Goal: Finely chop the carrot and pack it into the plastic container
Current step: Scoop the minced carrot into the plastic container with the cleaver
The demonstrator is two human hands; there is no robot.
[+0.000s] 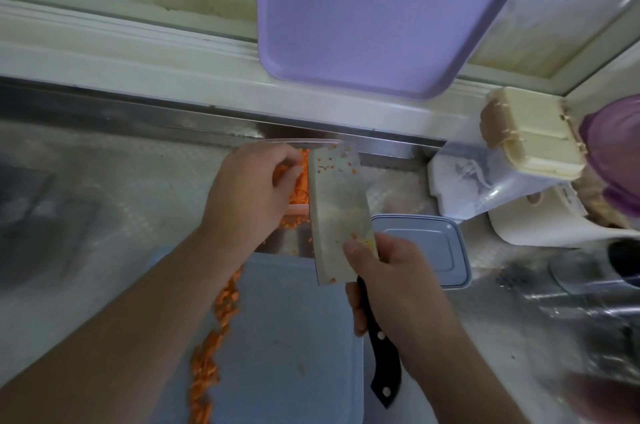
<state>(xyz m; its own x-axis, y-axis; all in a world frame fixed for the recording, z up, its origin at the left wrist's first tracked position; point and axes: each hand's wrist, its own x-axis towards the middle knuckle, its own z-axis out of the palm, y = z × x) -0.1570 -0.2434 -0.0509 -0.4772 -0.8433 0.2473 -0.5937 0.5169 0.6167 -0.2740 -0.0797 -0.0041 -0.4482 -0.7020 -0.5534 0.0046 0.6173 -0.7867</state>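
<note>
My right hand [398,288] grips the black handle of a cleaver [337,212], thumb on the flat blade, which is held level over the clear plastic container [298,210] and speckled with carrot bits. My left hand [247,191] hovers with curled fingers at the blade's left edge, over the chopped carrot in the container [300,186]. A trail of chopped carrot [214,337] lies along the left edge of the pale blue cutting board [294,337], partly hidden by my left forearm.
The container's lid [433,250] lies right of the knife. A purple tray [374,15] leans on the wall behind. A bagged white box [485,181], a cream box [533,136] and metal items [588,285] crowd the right side.
</note>
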